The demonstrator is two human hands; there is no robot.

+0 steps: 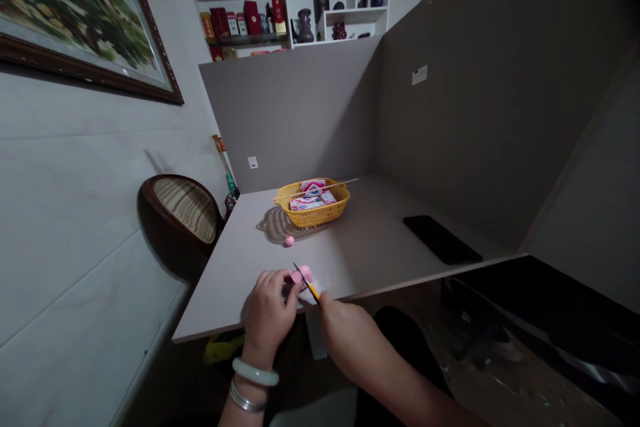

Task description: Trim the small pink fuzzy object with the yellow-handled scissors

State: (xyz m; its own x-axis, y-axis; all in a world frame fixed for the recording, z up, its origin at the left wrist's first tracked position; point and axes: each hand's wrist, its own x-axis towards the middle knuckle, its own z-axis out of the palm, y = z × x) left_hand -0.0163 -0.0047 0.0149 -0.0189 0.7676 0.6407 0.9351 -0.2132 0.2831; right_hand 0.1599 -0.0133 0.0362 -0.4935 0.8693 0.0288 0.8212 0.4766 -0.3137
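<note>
My left hand, with bangles on its wrist, is near the table's front edge, its thumb and fingers closed on a smooth pink lump. My right hand is wrapped round the yellow handle of a small knife. The knife's dark, narrow blade lies across the pink lump, pointing up and left; I cannot tell how deep it sits. Under the lump and handle is a crumpled, whitish, see-through sheet. Beyond my hands, a small pink ball rests on the table.
A yellow plastic basket with pink-and-white packets and a thin stick across it stands at the back of the table. A flat black object lies at right. Grey partitions rise behind and to the right. A round-backed chair is at left.
</note>
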